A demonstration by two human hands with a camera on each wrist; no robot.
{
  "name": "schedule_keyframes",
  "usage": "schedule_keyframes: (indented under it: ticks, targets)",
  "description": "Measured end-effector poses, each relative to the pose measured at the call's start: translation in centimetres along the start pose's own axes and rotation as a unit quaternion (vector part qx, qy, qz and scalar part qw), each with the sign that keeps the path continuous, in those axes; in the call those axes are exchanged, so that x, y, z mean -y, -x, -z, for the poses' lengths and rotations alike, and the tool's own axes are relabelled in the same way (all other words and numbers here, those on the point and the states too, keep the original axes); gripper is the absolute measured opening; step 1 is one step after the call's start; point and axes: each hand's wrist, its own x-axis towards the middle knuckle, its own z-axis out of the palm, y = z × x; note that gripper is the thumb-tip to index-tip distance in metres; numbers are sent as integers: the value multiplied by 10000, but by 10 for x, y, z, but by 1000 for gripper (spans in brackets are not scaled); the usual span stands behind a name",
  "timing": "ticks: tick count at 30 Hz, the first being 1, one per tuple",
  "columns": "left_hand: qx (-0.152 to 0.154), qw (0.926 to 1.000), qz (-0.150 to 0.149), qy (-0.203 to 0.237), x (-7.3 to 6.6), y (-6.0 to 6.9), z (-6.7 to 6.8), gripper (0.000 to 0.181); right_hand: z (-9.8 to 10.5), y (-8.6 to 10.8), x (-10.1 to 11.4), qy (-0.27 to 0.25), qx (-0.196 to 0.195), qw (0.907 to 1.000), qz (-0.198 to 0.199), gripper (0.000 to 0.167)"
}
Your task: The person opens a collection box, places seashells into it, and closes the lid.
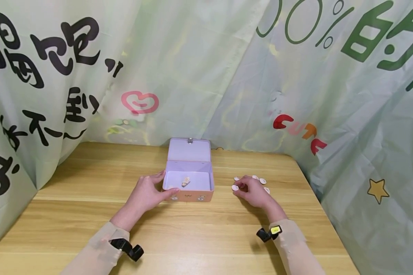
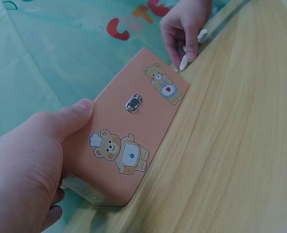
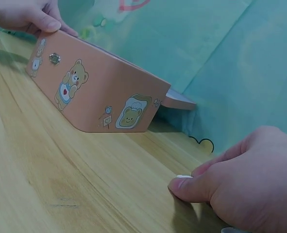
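Right hand (image 1: 256,193): we see thumb and fingertips closed together, pinching one white disc (image 1: 234,187). Left hand (image 1: 148,193): we have it partly curled, gripping the tin box (image 1: 180,196) at its near-left corner, thumb over the front rim, fingers along the left side. Just beyond the right fingertips, one loose disc (image 1: 236,178); past the knuckles, two more white discs (image 1: 262,181); on the hand's outer side, another, partly covered. The box sits right against the left hand, between both hands, apart from the right one. Inside, to the right of the left thumb, we spot a small cluster of pale pieces (image 1: 186,181); too small to count. Lid (image 1: 189,151) stands open on the far side from the left hand. Under both hands, wood table (image 1: 199,233); beyond them, printed curtain (image 1: 179,68).
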Motion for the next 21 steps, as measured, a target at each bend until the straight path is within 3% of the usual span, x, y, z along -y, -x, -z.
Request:
schedule_keyframes:
  ticks: [12,21]
  targets:
    - [30,10000,55,19,-2,0,1,103,2,-2,8,-593,-295,9966,-481,25]
    - [10,10000,17,41,-2,-1,0,103,9,-7,24,-653,-404,9968,-241,22]
